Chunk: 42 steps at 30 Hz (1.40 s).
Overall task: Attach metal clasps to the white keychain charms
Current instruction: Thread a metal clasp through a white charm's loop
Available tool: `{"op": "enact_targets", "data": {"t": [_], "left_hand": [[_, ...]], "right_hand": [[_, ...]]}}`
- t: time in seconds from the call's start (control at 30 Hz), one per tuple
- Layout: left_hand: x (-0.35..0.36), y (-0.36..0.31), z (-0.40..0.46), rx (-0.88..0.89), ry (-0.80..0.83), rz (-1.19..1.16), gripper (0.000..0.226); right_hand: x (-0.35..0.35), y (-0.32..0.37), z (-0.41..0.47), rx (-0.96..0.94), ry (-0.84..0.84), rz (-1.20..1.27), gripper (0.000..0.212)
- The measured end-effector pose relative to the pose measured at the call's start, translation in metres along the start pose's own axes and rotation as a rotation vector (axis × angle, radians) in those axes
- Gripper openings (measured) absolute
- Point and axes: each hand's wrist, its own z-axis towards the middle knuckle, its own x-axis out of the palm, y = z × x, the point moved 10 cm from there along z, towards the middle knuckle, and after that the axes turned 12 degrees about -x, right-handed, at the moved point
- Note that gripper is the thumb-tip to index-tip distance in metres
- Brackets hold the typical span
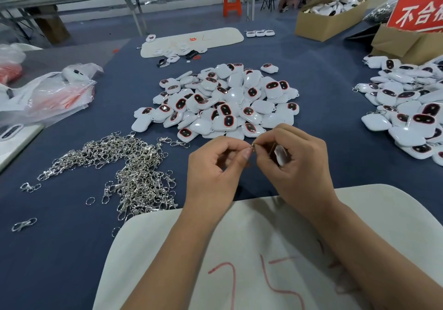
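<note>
Big blue table [72, 249] fills the view, white mat [239, 249] w/ red scribbles at the near edge under both forearms. Centre of the table: heap of white keychain charms [223, 101], red-rimmed dark ovals showing on many. Second charm pile [407, 108] off to the right, some w/ metal already on. Left of centre, tangle of silver metal clasps [124, 166], a few strays lying apart near the table's left side. Crumpled plastic bags [48, 94] further left. Cardboard box [328, 19] of more charms far right, red sign [417, 12] beside it.

Now the hands, raised just above the mat's far edge, fingertips meeting. Right hand [294, 163] curled round one white charm [280, 154], only part of it peeking out btwn fingers. Left hand [213, 168] pinching a tiny metal ring [253, 144] btwn thumb and forefinger, right at the charm's edge. Whether it's threaded on – can't tell, too small.
</note>
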Motion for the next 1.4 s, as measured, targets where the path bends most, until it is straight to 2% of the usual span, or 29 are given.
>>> {"op": "enact_targets", "data": {"t": [0.57, 0.8, 1.07, 1.2, 1.4], "left_hand": [[0.006, 0.001, 0.0, 0.035, 0.012, 0.045, 0.006], [-0.001, -0.017, -0.007, 0.174, -0.083, 0.16, 0.009], [0.0, -0.029, -0.012, 0.289, -0.094, 0.201, 0.011], [0.001, -0.021, -0.008, 0.237, -0.077, 0.165, 0.01], [0.002, -0.001, 0.003, 0.01, 0.001, 0.002, 0.011]], "right_hand": [[0.0, 0.0, 0.0, 0.012, 0.005, -0.019, 0.01], [0.0, 0.004, -0.002, -0.02, -0.022, 0.024, 0.01], [-0.005, 0.01, -0.001, -0.069, -0.069, 0.006, 0.008], [-0.004, 0.011, 0.0, -0.084, -0.04, -0.001, 0.008], [0.004, 0.015, 0.0, -0.08, 0.011, 0.061, 0.011]]}}
